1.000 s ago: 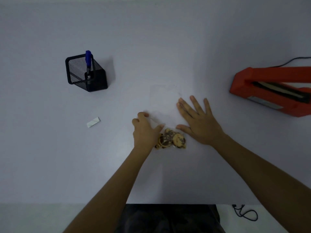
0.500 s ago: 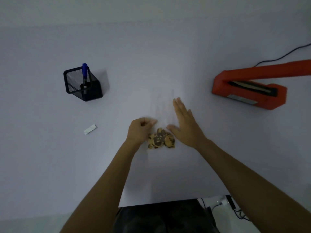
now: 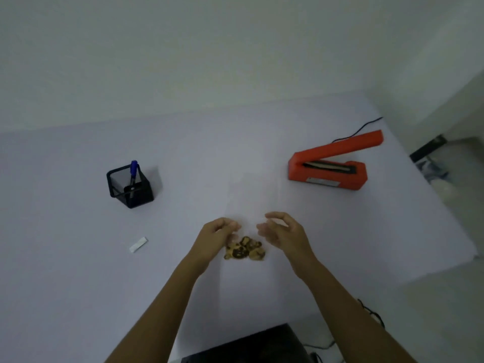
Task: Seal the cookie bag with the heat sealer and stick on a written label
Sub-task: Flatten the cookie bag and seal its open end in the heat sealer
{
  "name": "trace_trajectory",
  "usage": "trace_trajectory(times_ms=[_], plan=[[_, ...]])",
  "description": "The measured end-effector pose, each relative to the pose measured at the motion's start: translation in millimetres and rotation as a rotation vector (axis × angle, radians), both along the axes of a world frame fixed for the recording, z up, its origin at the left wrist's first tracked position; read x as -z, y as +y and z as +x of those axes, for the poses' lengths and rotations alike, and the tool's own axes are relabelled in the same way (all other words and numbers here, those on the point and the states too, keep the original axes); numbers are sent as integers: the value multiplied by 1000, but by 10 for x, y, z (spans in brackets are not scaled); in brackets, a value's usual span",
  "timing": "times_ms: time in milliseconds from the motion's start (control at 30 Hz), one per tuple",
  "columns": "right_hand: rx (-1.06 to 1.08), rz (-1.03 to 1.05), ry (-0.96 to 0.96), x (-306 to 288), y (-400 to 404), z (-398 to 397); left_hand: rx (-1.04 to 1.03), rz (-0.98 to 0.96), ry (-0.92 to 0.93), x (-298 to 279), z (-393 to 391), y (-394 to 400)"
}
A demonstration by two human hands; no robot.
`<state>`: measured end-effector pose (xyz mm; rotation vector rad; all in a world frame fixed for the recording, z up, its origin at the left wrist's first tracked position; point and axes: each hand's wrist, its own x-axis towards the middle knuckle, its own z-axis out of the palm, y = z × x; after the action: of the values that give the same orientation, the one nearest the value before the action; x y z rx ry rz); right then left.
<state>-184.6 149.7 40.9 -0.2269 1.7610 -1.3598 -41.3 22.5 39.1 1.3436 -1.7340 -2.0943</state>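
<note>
A clear cookie bag [image 3: 252, 203] lies on the white table [image 3: 78, 284], with several chocolate-chip cookies [image 3: 245, 251] bunched at its near end. My left hand [image 3: 216, 238] pinches the bag's left edge just beside the cookies. My right hand [image 3: 284, 235] is curled around the bag's right edge, thumb and fingers bent toward each other. The orange heat sealer [image 3: 327, 176] stands at the far right with its arm raised. A small white label [image 3: 138, 244] lies to the left. A blue pen [image 3: 133, 169] stands in a black mesh holder [image 3: 131, 191].
The sealer's black cable [image 3: 366, 125] runs off the table's far right corner. The table's right edge [image 3: 461, 231] drops off close behind the sealer. A dark object [image 3: 248, 347] sits below the near edge, with more cables [image 3: 372, 314] hanging at the right.
My right hand has lifted from lying flat on the bag and curled around its right edge. The camera has tilted up, showing more wall and the whole sealer.
</note>
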Motion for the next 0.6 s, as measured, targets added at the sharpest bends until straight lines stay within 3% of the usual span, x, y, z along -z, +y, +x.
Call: trace_trajectory(times_ms=[267,600], plan=[[115,27,-74,-261,431,-415,74,-79,43,-284,-609,243],[202,145,-154,-100,742,-1437,113,-21,-98,-133,-1697,575]])
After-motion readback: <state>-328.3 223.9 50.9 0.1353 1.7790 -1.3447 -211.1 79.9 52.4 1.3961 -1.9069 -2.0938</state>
